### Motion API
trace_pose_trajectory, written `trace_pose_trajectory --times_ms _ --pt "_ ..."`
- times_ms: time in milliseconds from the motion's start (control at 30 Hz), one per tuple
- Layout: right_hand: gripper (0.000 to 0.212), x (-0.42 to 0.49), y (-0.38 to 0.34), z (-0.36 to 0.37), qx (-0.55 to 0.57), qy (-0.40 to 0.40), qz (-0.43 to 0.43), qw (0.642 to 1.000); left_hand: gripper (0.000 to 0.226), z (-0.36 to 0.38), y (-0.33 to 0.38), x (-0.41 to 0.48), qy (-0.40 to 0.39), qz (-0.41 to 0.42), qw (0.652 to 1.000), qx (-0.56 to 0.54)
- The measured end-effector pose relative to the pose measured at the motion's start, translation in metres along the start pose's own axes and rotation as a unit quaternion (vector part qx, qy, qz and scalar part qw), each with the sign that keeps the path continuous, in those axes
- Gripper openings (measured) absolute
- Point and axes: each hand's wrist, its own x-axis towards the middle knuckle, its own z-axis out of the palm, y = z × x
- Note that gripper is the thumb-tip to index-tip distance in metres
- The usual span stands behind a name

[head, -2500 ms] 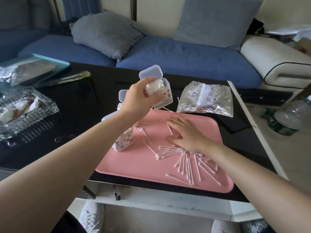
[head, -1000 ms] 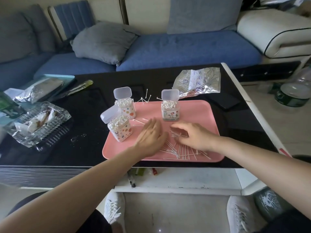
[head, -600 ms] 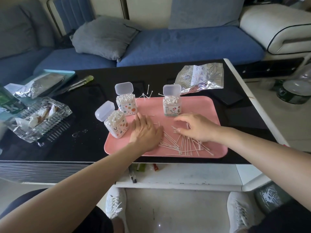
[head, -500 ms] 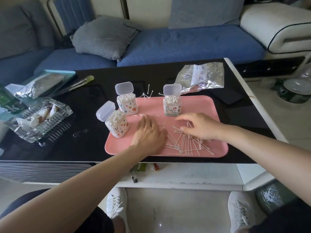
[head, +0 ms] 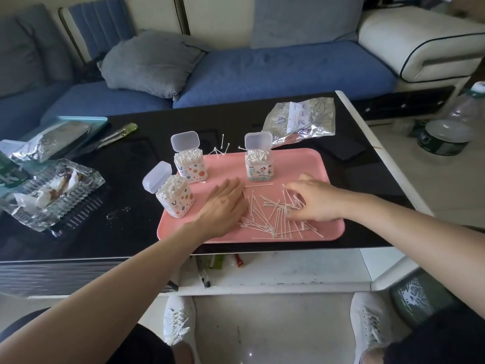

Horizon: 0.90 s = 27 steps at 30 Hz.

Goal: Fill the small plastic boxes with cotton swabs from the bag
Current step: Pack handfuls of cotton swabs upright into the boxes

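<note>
Left grip (head: 223,203) flat, right grip (head: 313,202) curled

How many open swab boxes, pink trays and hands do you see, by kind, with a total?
open swab boxes: 3
pink tray: 1
hands, left and right: 2
total: 6

Three boxes (head: 190,164) stand along the tray's (head: 309,164) left and far edges, with a bare gap between the two far ones. Loose swabs (head: 273,214) litter the near middle; the far right corner lies bare.
</note>
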Motion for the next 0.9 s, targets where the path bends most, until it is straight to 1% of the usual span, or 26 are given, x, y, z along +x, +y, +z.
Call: trace_pose_trajectory --times_ms 67,167,234,300,367,434,467,567,667,801,901 --pt "0.072 0.002 -0.005 0.005 0.022 0.012 -0.025 0.999 0.052 0.000 0.009 -0.008 0.029 0.044 0.998 -0.021" --pt "0.062 0.005 -0.009 0.006 0.065 0.006 -0.075 0.995 0.048 -0.007 0.015 -0.016 0.028 0.096 0.995 -0.013" --pt "0.065 0.007 -0.009 0.000 0.102 -0.005 -0.095 0.990 0.056 -0.016 0.013 -0.019 0.000 0.091 0.995 -0.039" --pt "0.074 0.003 -0.003 -0.007 0.119 -0.011 -0.088 0.989 0.076 -0.022 0.012 -0.020 -0.035 0.079 0.996 -0.035" --pt "0.090 0.000 0.004 -0.011 0.057 -0.036 -0.065 0.996 0.090 -0.021 0.013 -0.019 -0.062 0.076 0.995 0.008" --pt "0.103 -0.005 0.009 -0.009 -0.017 -0.067 -0.045 0.997 0.093 -0.016 0.014 -0.015 -0.074 0.088 0.993 0.033" --pt "0.104 -0.008 0.010 -0.006 -0.033 -0.070 -0.041 0.996 0.094 -0.015 0.014 -0.012 -0.074 0.093 0.992 0.038" --pt "0.094 -0.012 0.010 0.005 -0.020 -0.048 -0.054 0.997 0.099 -0.013 0.011 -0.004 -0.060 0.114 0.991 0.045" --pt "0.078 -0.011 0.004 0.011 0.005 -0.013 -0.079 0.997 0.095 -0.014 0.010 0.000 -0.025 0.161 0.985 0.061" --pt "0.065 -0.006 -0.002 0.014 0.065 0.020 -0.092 0.993 0.075 -0.005 0.011 0.009 0.057 0.230 0.970 0.058" --pt "0.054 0.002 0.002 0.012 0.113 0.068 -0.087 0.987 0.063 0.001 0.004 0.016 0.104 0.238 0.964 0.055"
